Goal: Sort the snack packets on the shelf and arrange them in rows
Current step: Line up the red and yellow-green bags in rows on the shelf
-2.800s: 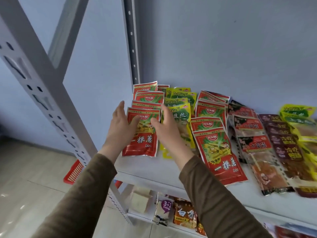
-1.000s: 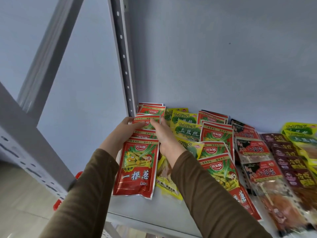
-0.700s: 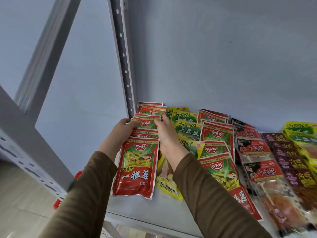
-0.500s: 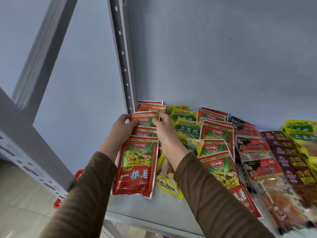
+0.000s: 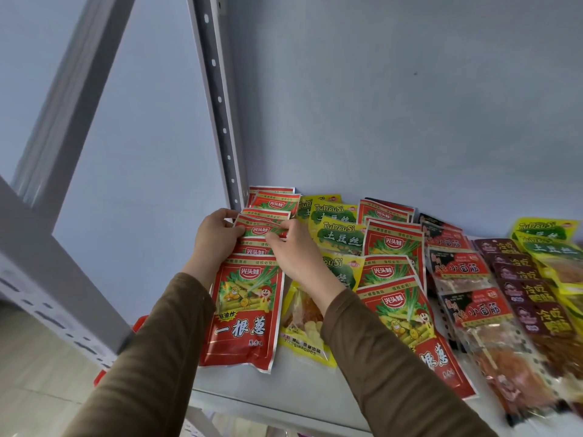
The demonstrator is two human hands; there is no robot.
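A red snack packet (image 5: 260,228), midway up the leftmost row on the shelf (image 5: 284,402), was pinched at its two side edges by the fingers (image 5: 235,230) of the left hand (image 5: 217,238) and by those of the right hand (image 5: 296,250). Around it, the sorting was judged well advanced: red rows (image 5: 392,269), a yellow-green row (image 5: 339,234) between them, a brown-red row (image 5: 467,298), a maroon row (image 5: 533,298) and more yellow packets (image 5: 549,244) far right were laid overlapping. About six packets were counted in the leftmost row; straightening and grouping the yellow packets were judged left.
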